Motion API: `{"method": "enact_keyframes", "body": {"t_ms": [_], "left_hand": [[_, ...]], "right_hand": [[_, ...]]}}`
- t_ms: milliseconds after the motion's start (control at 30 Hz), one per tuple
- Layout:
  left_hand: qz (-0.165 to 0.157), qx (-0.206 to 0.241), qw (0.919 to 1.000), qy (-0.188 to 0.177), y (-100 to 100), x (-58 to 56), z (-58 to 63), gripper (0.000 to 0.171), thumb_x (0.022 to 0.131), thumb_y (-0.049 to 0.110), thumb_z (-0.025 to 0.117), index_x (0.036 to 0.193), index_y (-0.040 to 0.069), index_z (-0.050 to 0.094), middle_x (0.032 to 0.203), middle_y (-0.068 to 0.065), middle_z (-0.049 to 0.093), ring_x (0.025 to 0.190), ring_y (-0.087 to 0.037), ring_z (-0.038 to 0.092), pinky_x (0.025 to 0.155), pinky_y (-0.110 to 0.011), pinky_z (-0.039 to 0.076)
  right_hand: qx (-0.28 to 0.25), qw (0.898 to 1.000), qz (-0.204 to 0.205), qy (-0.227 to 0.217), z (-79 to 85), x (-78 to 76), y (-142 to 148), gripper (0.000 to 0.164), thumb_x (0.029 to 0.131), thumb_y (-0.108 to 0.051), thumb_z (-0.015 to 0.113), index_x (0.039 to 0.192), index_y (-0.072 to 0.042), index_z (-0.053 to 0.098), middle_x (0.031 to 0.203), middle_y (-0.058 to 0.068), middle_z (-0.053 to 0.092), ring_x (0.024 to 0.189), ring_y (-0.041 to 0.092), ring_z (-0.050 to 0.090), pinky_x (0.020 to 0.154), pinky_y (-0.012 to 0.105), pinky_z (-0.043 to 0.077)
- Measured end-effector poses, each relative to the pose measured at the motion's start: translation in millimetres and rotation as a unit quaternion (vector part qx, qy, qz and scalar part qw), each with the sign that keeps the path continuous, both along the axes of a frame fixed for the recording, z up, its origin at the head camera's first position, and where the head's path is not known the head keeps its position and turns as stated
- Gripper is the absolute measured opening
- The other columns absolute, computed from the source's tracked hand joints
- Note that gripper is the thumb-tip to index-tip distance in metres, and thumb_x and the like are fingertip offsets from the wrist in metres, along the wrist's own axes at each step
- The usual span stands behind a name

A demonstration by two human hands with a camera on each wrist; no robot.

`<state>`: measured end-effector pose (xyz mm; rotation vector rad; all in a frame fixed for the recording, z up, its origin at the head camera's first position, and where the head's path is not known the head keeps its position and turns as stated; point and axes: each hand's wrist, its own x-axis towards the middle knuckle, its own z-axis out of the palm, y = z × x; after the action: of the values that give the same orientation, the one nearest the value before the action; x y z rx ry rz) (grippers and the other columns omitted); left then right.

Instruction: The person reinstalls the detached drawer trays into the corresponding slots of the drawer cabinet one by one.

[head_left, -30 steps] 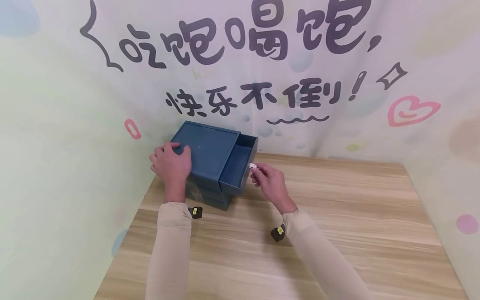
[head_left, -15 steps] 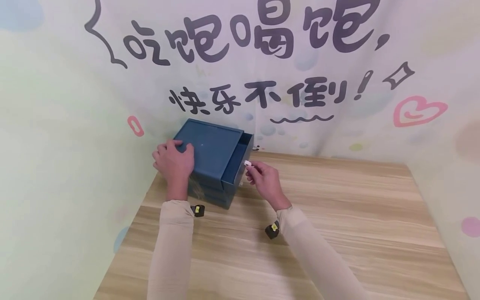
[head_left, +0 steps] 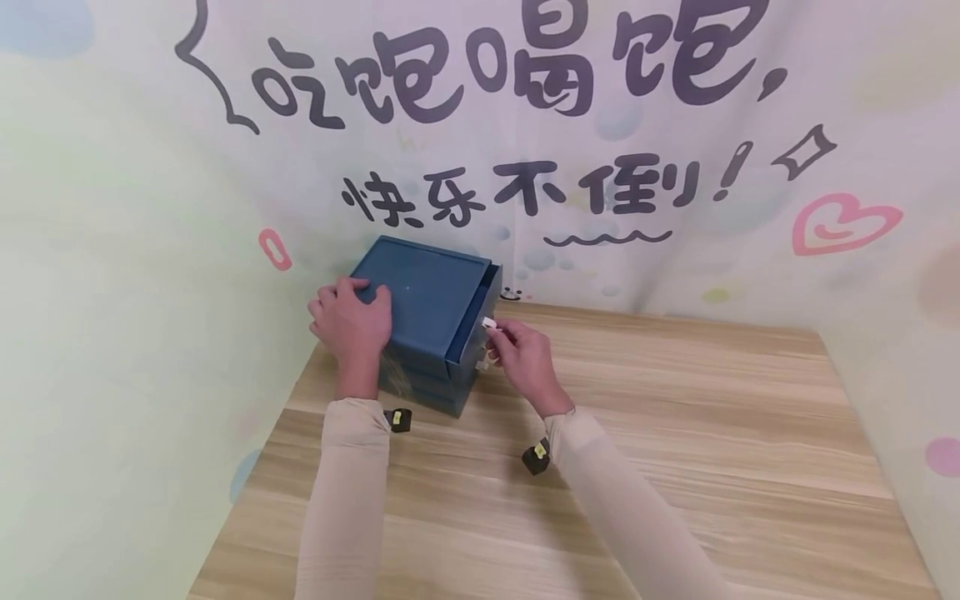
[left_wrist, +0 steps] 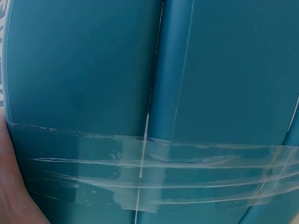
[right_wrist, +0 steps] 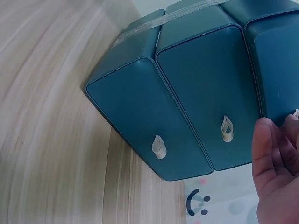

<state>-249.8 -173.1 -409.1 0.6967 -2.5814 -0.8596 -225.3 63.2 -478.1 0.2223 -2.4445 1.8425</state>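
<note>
A blue drawer cabinet [head_left: 423,292] stands on the wooden table near the back wall. Its top drawer [head_left: 480,317] is out by a small gap. My left hand [head_left: 352,325] holds the rear corner of the cabinet, fingers bent over the edge and thumb on the top. On the drawer's front, the thumb and fingers of my right hand [head_left: 525,362] pinch a white pull loop [head_left: 489,323]. In the right wrist view, two lower drawers are flush in the cabinet, each with a white loop [right_wrist: 227,129].
Clear tape [left_wrist: 187,172] runs across the cabinet's side. Wood-grain table [head_left: 675,467] extends to the right and front. A printed wall sheet [head_left: 600,275] hangs behind the cabinet, and another pale wall [head_left: 150,333] rises on the left.
The top drawer has slid leftward into the cabinet, from well out to a narrow gap. My right hand moved left with its loop; the left hand kept its place on the cabinet.
</note>
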Motion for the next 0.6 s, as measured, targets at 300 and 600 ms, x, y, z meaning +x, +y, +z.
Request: {"method": "enact_keyframes", "body": {"t_ms": [300, 600], "left_hand": [[-0.002, -0.004, 1.0, -0.002, 3.0, -0.2, 1.9, 0.047, 0.096, 0.048, 0.053, 0.129, 0.015, 0.06, 0.138, -0.02, 0.051, 0.131, -0.039, 0.039, 0.107, -0.058, 0.033], [0.003, -0.002, 1.0, -0.005, 2.1, 0.9, 1.3, 0.048, 0.096, 0.049, 0.053, 0.13, 0.016, 0.06, 0.138, -0.02, 0.051, 0.131, -0.039, 0.039, 0.107, -0.058, 0.033]], "right_hand": [[0.04, 0.999, 0.018, 0.004, 3.7, -4.4, -3.1, 0.023, 0.104, -0.02, 0.058, 0.115, -0.005, 0.072, 0.091, 0.019, 0.073, 0.075, 0.028, 0.069, 0.064, 0.031, 0.06], [0.051, 0.998, 0.031, 0.006, 6.2, -6.7, -6.5, 0.024, 0.104, -0.018, 0.058, 0.117, -0.003, 0.071, 0.093, 0.02, 0.073, 0.077, 0.032, 0.07, 0.062, 0.027, 0.058]]}}
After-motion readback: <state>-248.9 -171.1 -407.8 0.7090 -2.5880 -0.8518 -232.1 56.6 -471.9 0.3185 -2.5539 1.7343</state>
